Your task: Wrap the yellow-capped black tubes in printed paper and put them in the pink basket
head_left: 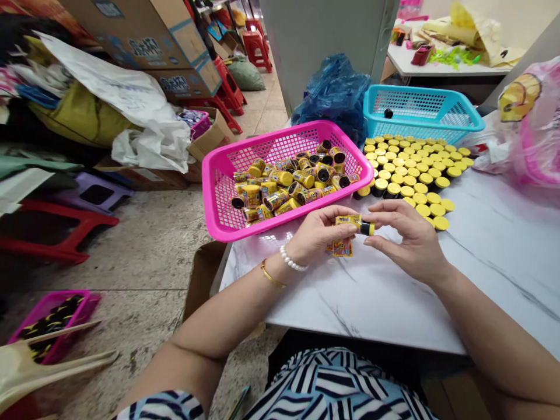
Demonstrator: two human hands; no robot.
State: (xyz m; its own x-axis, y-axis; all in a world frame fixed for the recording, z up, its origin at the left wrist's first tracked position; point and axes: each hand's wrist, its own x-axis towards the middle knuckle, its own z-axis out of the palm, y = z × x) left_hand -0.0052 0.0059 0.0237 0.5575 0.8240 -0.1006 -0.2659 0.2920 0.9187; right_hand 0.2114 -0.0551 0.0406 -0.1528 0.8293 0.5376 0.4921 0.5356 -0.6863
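Over the near side of the marble-patterned table, a small black canister with a yellow lid lies sideways between my hands. A yellow printed sleeve covers its left part. My left hand is closed, pinching the sleeve between thumb and fingers. Around the lid end curl the thumb and fingers of my right hand, closed on the canister. Flat printed sleeves lie on the table just under my left hand. Beyond my hands, several yellow-lidded black canisters stand upright in a packed group.
A pink basket holds many sleeved canisters, at the table's left edge. Behind the upright canisters sits a blue basket with one black piece inside. Blue plastic bags and a pink bag flank it. Cartons are stacked left.
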